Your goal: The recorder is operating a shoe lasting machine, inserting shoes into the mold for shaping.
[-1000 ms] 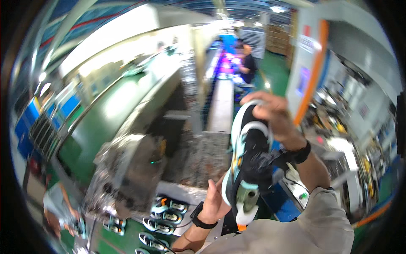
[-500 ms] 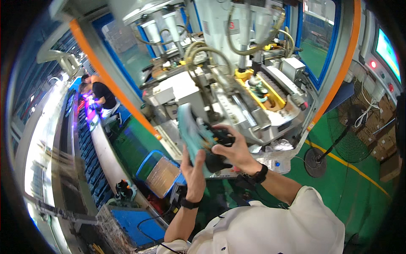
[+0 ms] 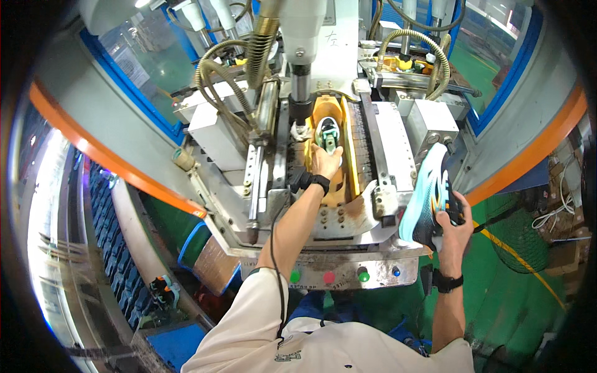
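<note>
In the yellow mold (image 3: 354, 165) of the press sits a shoe (image 3: 328, 132) with a white rim and a green and black opening, toe away from me. My left hand (image 3: 326, 163) reaches in from the near side, with its fingers closed round the shoe's near end. Off to the right, outside the machine, my right hand (image 3: 455, 225) grips another shoe (image 3: 428, 193). That one is tilted up, its pale blue sole facing left and its dark upper against my fingers.
A vertical press cylinder (image 3: 301, 87) hangs just left of the mold. Hoses and white metal boxes (image 3: 214, 137) flank it. Below is a front panel (image 3: 388, 271) with coloured buttons. A conveyor (image 3: 112, 242) runs along the left; a fan (image 3: 513, 242) stands right.
Both hands were on one blue-soled shoe before. My left hand has let go of it and moved onto the shoe in the mold; my right has carried it right. The view has turned.
</note>
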A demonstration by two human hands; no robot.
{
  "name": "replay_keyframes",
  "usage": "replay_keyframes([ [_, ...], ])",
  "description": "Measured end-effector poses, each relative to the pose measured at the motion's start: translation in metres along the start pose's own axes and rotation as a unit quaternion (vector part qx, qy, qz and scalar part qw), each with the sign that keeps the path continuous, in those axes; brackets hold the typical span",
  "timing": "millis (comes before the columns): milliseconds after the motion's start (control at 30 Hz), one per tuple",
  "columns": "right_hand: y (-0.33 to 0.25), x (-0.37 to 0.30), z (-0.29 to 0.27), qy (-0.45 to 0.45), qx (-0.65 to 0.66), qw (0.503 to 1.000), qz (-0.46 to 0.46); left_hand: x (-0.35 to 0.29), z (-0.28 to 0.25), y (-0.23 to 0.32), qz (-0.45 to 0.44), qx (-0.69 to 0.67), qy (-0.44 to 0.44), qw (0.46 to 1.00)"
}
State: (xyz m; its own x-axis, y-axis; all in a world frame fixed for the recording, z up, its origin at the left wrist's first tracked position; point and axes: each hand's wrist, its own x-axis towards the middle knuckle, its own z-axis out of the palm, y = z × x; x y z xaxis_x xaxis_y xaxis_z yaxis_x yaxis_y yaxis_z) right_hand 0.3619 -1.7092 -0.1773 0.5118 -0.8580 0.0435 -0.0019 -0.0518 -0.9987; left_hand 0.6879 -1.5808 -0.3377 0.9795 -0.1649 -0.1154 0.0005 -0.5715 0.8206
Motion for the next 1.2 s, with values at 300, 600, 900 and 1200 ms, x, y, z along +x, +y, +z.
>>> replay_keyframes([
  [300, -0.035, 0.061, 0.064, -0.042, -0.144, 0.985, -0.089, 0.007, -0.063, -0.014, -0.074, -0.297, -0.038, 0.951],
  [600, -0.002, 0.131, 0.310, -0.252, -0.469, 0.847, -0.006, -0.224, -0.311, -0.007, -0.164, -0.421, -0.190, 0.871],
  [900, 0.120, 0.096, 0.389, -0.145, -0.517, 0.831, -0.147, -0.415, -0.407, -0.086, -0.179, -0.440, 0.182, 0.861],
  [1200, 0.038, -0.144, 0.262, -0.495, -0.241, 0.782, -0.292, -0.503, -0.362, -0.101, -0.261, -0.486, 0.396, 0.734],
])
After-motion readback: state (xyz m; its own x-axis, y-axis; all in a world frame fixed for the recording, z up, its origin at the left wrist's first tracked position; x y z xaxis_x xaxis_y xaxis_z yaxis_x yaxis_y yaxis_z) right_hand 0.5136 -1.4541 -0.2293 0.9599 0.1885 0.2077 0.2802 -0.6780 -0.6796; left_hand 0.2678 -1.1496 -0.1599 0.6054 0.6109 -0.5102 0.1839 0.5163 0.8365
